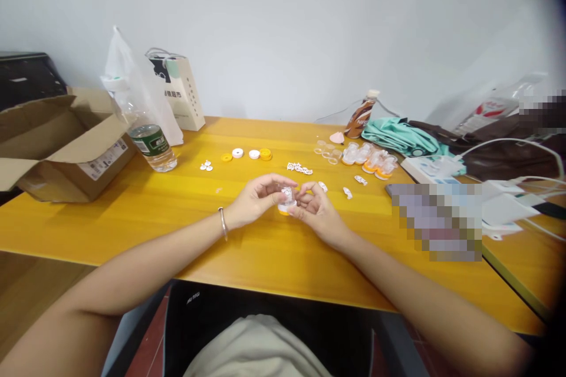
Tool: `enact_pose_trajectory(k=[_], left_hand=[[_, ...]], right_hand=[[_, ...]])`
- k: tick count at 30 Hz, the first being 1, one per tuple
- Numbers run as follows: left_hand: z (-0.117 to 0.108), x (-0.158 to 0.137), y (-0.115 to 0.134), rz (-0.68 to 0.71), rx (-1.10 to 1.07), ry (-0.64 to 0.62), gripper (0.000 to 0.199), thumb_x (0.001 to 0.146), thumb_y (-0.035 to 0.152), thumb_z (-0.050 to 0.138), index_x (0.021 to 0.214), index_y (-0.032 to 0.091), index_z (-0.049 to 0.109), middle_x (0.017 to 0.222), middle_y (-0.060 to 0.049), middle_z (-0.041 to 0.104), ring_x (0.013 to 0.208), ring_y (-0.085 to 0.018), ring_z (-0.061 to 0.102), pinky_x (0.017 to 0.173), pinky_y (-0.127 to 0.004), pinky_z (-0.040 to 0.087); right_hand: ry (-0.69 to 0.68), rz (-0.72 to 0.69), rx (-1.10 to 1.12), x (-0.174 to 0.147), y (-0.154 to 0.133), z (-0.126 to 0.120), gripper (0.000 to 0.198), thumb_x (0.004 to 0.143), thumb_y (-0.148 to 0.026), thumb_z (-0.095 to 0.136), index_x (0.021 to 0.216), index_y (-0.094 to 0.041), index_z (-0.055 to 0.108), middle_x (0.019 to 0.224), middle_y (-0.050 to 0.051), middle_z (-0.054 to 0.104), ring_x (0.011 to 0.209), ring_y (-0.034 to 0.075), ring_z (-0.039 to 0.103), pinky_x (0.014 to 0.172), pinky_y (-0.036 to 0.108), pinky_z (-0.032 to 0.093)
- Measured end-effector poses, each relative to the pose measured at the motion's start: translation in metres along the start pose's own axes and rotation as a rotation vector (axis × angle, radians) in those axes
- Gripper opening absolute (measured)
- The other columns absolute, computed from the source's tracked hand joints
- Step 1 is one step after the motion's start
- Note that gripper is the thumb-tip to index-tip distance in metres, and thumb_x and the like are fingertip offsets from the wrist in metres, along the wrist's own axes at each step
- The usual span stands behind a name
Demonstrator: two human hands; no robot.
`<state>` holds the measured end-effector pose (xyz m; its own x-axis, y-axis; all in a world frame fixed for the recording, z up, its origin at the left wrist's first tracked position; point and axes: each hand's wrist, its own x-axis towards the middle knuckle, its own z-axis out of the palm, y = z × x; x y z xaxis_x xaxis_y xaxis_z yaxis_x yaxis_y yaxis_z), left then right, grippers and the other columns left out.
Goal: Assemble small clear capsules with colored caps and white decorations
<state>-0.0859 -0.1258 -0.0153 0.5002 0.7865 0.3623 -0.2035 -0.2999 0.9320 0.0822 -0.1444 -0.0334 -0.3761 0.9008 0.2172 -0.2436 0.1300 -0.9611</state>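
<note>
Over the front middle of the table, my left hand (260,199) pinches a small clear plastic dome with a white and yellow base (288,207) between thumb and fingers. My right hand (319,212) is closed at its other side, thumb and fingertips against the base. Inside the dome a whitish piece shows, too small to make out. Just beyond my hands lie a row of small white cut-out pieces (299,169) and a few loose white pieces (348,192). Several similar clear domes with white or orange bases (379,165) stand farther right.
White and yellow round caps (237,154), small white discs (206,166) and clear rings (325,151) lie on the table (212,271). A water bottle (152,144) and open cardboard box (66,159) stand left. At right are a brown drink bottle (362,115), green cloth (398,136) and power strip (431,171).
</note>
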Motion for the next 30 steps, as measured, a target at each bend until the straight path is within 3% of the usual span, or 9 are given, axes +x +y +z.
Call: enact_pose_trajectory(k=[5, 10, 13, 21, 25, 30], left_hand=[[-0.003, 0.000, 0.004, 0.004, -0.035, -0.078, 0.023, 0.079, 0.023, 0.057, 0.102, 0.016, 0.058, 0.109, -0.009, 0.059, 0.095, -0.017, 0.057, 0.082, -0.030, 0.045], [0.002, -0.001, -0.004, 0.032, 0.133, 0.073, 0.025, 0.071, 0.023, 0.066, 0.093, 0.015, 0.059, 0.083, -0.004, 0.060, 0.076, -0.012, 0.057, 0.074, -0.028, 0.045], [0.005, 0.000, -0.006, 0.028, 0.215, 0.143, 0.026, 0.067, 0.021, 0.069, 0.089, 0.014, 0.059, 0.078, -0.003, 0.059, 0.073, -0.011, 0.055, 0.073, -0.027, 0.044], [-0.004, 0.001, -0.001, -0.030, -0.117, -0.081, 0.023, 0.079, 0.026, 0.057, 0.101, 0.018, 0.057, 0.110, -0.009, 0.059, 0.100, -0.019, 0.056, 0.086, -0.033, 0.042], [-0.002, -0.001, -0.002, -0.027, -0.128, -0.023, 0.023, 0.080, 0.029, 0.056, 0.101, 0.019, 0.056, 0.116, -0.008, 0.053, 0.104, -0.019, 0.052, 0.087, -0.032, 0.041], [-0.001, 0.000, -0.002, -0.019, -0.070, 0.064, 0.021, 0.076, 0.026, 0.061, 0.096, 0.019, 0.056, 0.099, -0.005, 0.056, 0.089, -0.014, 0.054, 0.078, -0.027, 0.042]], right_hand=[[-0.061, 0.050, 0.042, 0.000, -0.002, 0.000, 0.035, 0.068, -0.027, 0.068, 0.083, -0.024, 0.037, 0.085, -0.003, 0.059, 0.077, 0.011, 0.060, 0.070, 0.027, 0.047], [0.082, -0.038, -0.149, -0.002, 0.001, 0.003, 0.038, 0.066, -0.026, 0.070, 0.080, -0.024, 0.036, 0.076, -0.006, 0.051, 0.068, 0.008, 0.055, 0.066, 0.025, 0.045], [0.138, -0.081, -0.263, -0.003, 0.003, 0.005, 0.038, 0.065, -0.027, 0.071, 0.080, -0.024, 0.036, 0.076, -0.005, 0.049, 0.068, 0.008, 0.053, 0.064, 0.024, 0.044], [0.045, -0.014, -0.016, 0.001, 0.000, 0.004, 0.039, 0.067, -0.031, 0.069, 0.078, -0.025, 0.033, 0.079, -0.005, 0.054, 0.074, 0.010, 0.058, 0.070, 0.028, 0.048], [0.066, 0.004, -0.042, 0.002, -0.001, 0.004, 0.041, 0.066, -0.034, 0.070, 0.080, -0.025, 0.032, 0.079, -0.004, 0.057, 0.074, 0.011, 0.060, 0.070, 0.030, 0.049], [0.076, 0.039, -0.061, 0.001, 0.001, 0.005, 0.045, 0.063, -0.036, 0.072, 0.080, -0.025, 0.031, 0.074, -0.006, 0.053, 0.071, 0.011, 0.060, 0.070, 0.030, 0.048]])
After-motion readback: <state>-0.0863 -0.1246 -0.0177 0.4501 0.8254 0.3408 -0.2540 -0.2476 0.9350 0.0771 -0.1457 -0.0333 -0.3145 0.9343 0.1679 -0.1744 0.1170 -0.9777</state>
